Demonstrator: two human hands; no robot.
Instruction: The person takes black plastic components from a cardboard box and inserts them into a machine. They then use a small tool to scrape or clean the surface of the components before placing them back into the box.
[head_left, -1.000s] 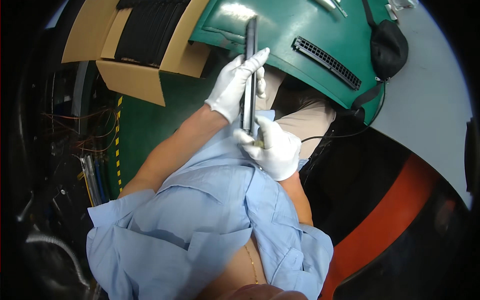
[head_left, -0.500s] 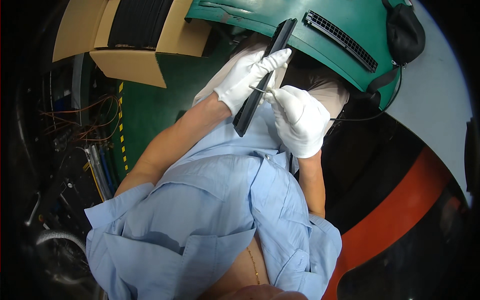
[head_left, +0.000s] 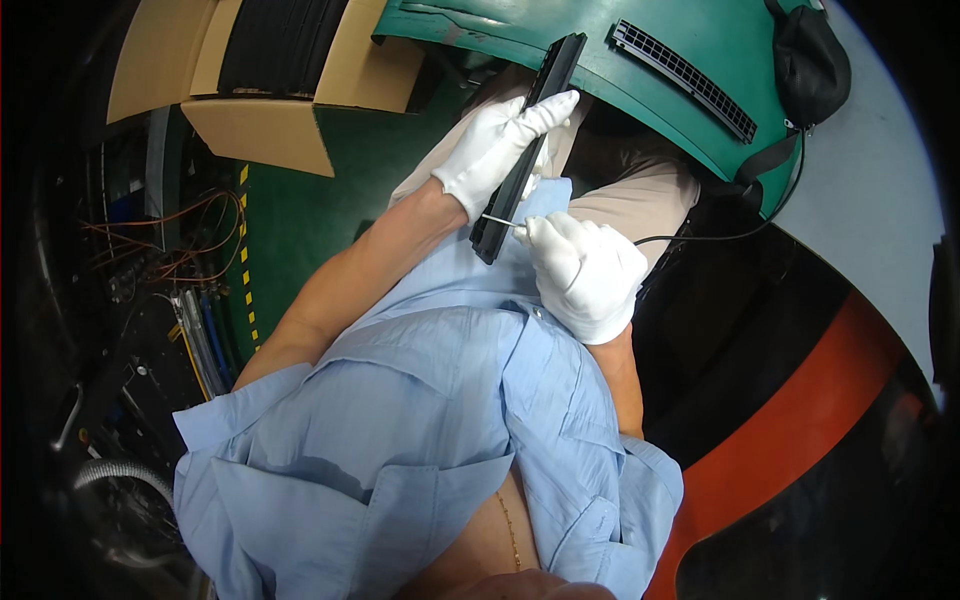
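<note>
White-gloved, my left hand is closed around a long black plastic strip, held aslant above my lap with its far end near the green table. My right hand, also in a white glove, pinches a thin metal pin-like tool. The tool's shaft lies across the strip near its lower end. Its handle is hidden in the right fist. A second black part, a slightly curved strip with a grid of openings, rests on the table apart from both hands.
The green table carries a black pouch with a strap and cable at the right. At upper left an open cardboard box holds several black strips. Cables and tubing lie at far left; an orange-red band curves at right.
My right hand has moved down along the strip toward its lower end, bringing the thin tool with it. The left hand keeps its hold; the strip has shifted slightly.
</note>
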